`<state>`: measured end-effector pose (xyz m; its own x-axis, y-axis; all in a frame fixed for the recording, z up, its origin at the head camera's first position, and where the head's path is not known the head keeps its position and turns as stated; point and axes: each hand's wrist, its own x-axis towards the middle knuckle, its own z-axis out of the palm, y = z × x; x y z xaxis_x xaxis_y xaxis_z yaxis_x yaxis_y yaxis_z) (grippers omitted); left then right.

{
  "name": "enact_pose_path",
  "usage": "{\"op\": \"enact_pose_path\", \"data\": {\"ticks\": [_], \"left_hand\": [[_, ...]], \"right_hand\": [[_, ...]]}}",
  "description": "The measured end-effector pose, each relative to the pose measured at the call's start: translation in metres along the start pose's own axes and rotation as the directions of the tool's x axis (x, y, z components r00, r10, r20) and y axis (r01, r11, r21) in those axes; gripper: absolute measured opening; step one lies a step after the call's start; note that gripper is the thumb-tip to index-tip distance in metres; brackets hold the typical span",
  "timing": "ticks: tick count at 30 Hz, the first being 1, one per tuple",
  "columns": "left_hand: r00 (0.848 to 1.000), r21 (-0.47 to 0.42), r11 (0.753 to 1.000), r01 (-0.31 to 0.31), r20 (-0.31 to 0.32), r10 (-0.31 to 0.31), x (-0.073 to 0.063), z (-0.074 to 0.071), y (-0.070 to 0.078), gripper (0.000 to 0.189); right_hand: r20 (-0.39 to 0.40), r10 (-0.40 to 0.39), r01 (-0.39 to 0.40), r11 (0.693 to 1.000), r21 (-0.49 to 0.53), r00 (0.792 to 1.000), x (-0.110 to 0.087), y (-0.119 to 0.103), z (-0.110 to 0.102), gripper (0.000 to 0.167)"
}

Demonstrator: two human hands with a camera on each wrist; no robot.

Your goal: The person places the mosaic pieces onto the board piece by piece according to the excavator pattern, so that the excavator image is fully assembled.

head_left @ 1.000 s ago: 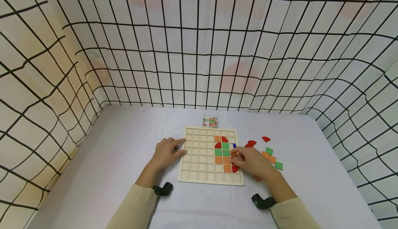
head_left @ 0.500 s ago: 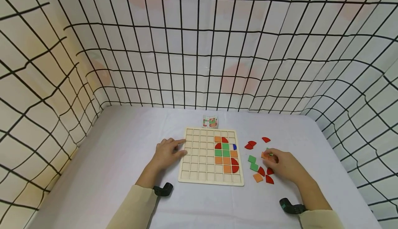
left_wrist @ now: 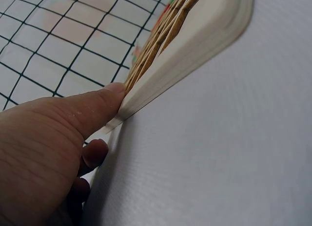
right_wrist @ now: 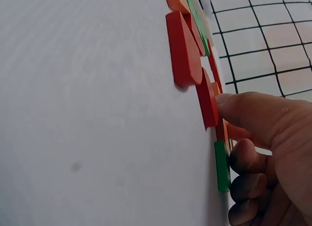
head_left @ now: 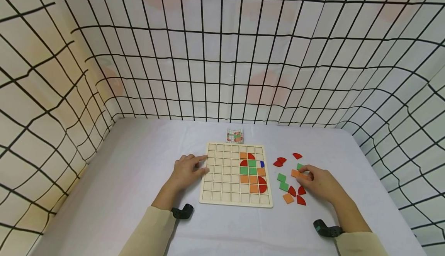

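Note:
A pale wooden grid board [head_left: 220,173] lies on the table, its right part bearing orange and green square tiles, red quarter-circle pieces and a blue piece [head_left: 262,164]. At the board's left edge rests my left hand [head_left: 185,172], its thumb [left_wrist: 100,103] touching the rim and the index finger stretched to the edge. To the right of the board, my right hand [head_left: 318,182] pinches an orange tile [head_left: 303,176] among loose pieces. Another orange tile [head_left: 295,173] lies beside its fingertips, and a green tile [right_wrist: 223,165] is close to the curled fingers.
Loose green tiles [head_left: 283,182], red quarter circles [head_left: 301,200] and an orange tile [head_left: 288,198] lie between board and right hand. Farther back are more red pieces [head_left: 279,162]. A small patterned card [head_left: 235,136] stands behind the board. Black wire mesh [head_left: 222,61] surrounds the table.
My right hand has left the board's right side and moved right to the loose orange tiles. An orange tile now shows in the board where it was. The left hand stays still.

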<state>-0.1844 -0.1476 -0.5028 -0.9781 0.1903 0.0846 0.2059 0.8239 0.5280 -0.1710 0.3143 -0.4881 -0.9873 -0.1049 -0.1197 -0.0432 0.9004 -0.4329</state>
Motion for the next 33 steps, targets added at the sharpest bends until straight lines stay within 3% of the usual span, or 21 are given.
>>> {"op": "enact_pose_path", "data": {"ticks": [12, 24, 33], "left_hand": [[1.000, 0.001, 1.000, -0.005, 0.000, 0.005, 0.000, 0.000, -0.001, 0.052], [1.000, 0.004, 1.000, 0.001, 0.001, -0.001, 0.000, -0.001, 0.000, 0.053], [1.000, -0.004, 1.000, 0.003, 0.001, -0.003, 0.000, 0.000, -0.001, 0.053]], "right_hand": [[0.027, -0.014, 0.015, 1.000, -0.009, 1.000, 0.003, -0.012, 0.004, 0.033], [0.100, -0.089, 0.086, 0.996, 0.027, 0.991, -0.003, -0.053, 0.006, 0.029], [0.132, -0.137, 0.136, 0.991, 0.022, 0.982, -0.008, -0.087, 0.024, 0.027]]}}
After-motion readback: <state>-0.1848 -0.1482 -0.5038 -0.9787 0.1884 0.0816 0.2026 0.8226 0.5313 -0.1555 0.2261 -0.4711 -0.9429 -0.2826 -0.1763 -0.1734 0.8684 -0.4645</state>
